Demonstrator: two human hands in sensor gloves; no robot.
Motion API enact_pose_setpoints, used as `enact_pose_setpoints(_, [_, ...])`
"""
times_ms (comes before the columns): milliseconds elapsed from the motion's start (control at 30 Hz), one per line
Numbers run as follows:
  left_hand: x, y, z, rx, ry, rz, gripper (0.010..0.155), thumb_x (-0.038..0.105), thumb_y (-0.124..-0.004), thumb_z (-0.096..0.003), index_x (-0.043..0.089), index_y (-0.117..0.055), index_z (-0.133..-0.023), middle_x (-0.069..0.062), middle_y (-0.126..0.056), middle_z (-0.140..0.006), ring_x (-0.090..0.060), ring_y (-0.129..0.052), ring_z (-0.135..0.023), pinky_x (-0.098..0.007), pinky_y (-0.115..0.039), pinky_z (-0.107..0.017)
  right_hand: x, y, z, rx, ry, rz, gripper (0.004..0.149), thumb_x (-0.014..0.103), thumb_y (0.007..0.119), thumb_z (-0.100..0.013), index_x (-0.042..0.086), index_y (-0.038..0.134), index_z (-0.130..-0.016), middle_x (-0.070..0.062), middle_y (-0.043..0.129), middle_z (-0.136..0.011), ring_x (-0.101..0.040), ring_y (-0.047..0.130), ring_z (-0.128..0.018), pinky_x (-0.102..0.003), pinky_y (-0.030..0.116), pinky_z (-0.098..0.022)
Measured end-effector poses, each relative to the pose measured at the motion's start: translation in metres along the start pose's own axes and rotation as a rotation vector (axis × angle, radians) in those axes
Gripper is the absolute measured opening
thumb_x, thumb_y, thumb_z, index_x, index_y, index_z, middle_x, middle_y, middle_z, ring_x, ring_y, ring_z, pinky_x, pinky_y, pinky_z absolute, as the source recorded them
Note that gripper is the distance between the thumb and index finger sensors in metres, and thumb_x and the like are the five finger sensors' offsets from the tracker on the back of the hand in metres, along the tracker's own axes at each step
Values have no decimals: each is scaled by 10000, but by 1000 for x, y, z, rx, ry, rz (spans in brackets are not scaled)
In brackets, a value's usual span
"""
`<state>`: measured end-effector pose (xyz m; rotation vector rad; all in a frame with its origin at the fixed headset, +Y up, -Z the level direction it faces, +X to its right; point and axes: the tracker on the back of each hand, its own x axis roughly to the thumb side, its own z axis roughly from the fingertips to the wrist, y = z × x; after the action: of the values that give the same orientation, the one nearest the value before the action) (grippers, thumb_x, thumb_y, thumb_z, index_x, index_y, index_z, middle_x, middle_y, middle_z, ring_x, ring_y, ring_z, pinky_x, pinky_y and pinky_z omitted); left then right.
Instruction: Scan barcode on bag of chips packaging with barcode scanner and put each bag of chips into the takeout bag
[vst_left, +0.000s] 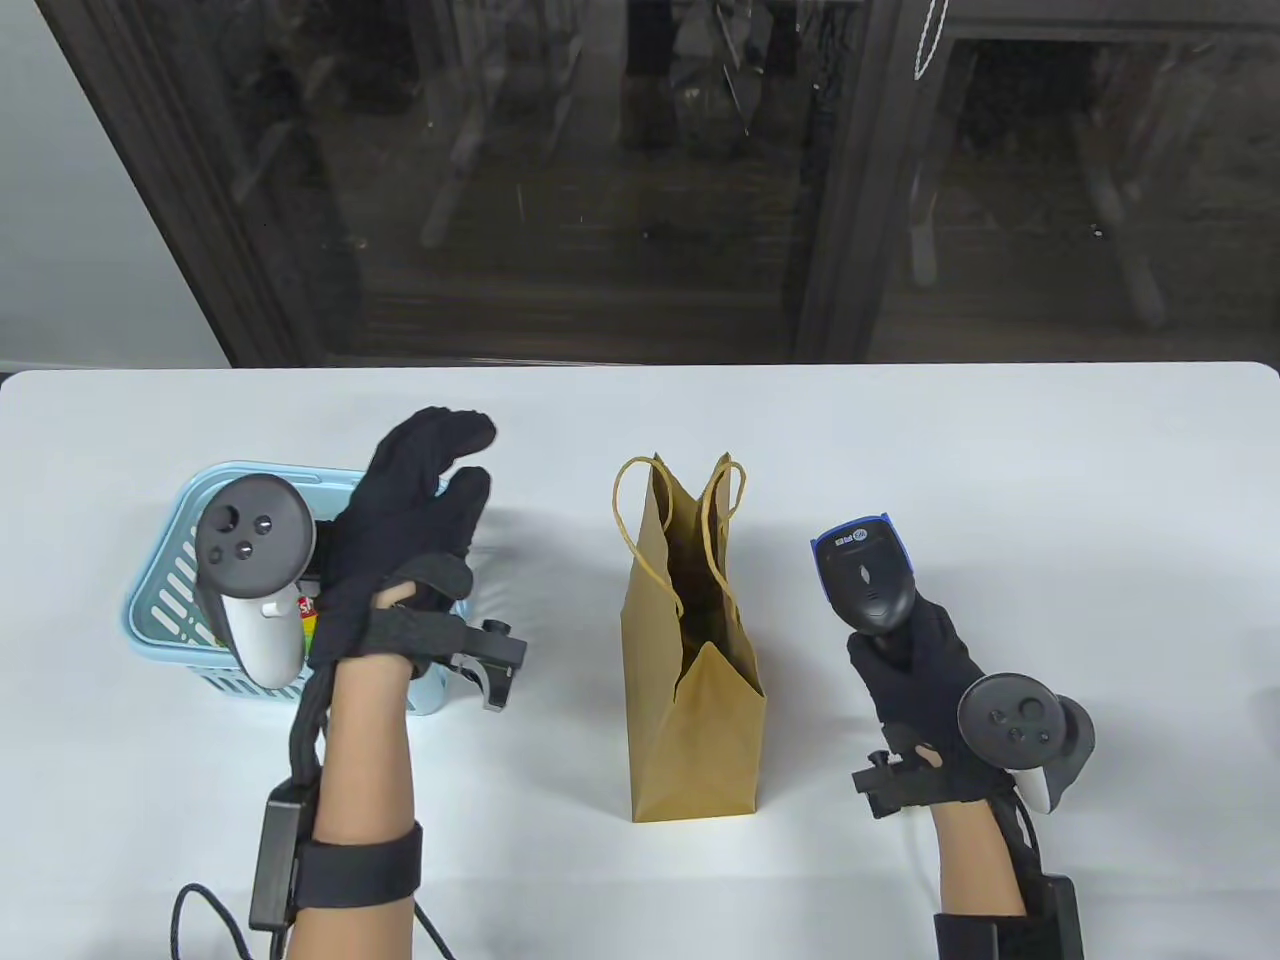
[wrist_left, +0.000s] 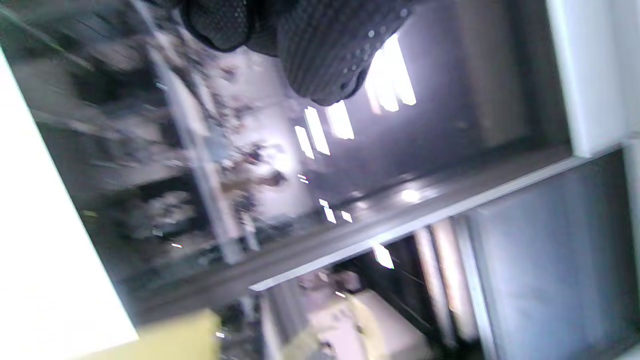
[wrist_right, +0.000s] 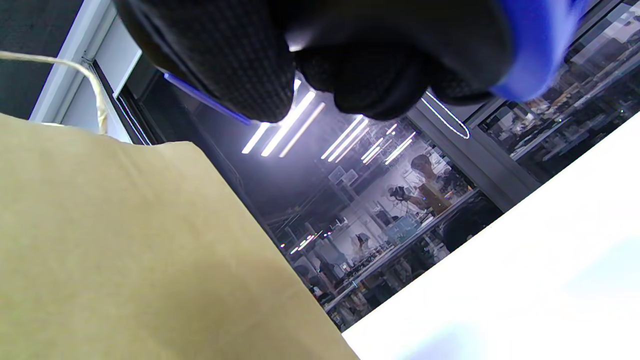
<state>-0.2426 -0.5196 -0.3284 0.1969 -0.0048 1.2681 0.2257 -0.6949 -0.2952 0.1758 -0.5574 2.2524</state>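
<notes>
A white bench carries a light blue slatted basket near its left edge. Beyond the bench's far edge runs dark glass in dark frames, reflecting ceiling lights, with a pale wall at the far left.

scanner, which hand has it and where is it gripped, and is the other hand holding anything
The right hand grips the barcode scanner by its handle, below the head. The left hand holds nothing; its fingers are spread above the blue basket.
</notes>
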Motion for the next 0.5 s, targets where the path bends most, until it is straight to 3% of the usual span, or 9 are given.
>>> enact_pose_setpoints(167, [-60,34,-32,84,337,-118,577,127,-796,-558,192,-599,-1097,-115,-364,-1196,-447,-207,-1065,-659,-192,-719,0,2,0,14,-1,9,592,329,864,-529,253,568,-1036,-47,726,-900,-243,895,-653,-495,779,-550])
enact_pose_setpoints(300, [-103,50,-53,137,577,-144,697,135,-809,-566,306,-444,-1135,-5,-179,-1208,-395,-9,-1050,-640,-91,-709,-1,4,0,32,1,30,591,331,865,-528,254,571,-1035,-46,728,-900,-243,896,-653,-495,779,-550])
enact_pose_setpoints(500, [-144,59,-68,205,795,-264,780,180,-834,-572,454,-339,-1109,33,-39,-1184,-382,103,-1013,-644,-35,-698,-5,5,-1,58,18,25,590,328,866,-531,251,572,-1036,-49,729,-900,-242,898,-652,-494,781,-549])
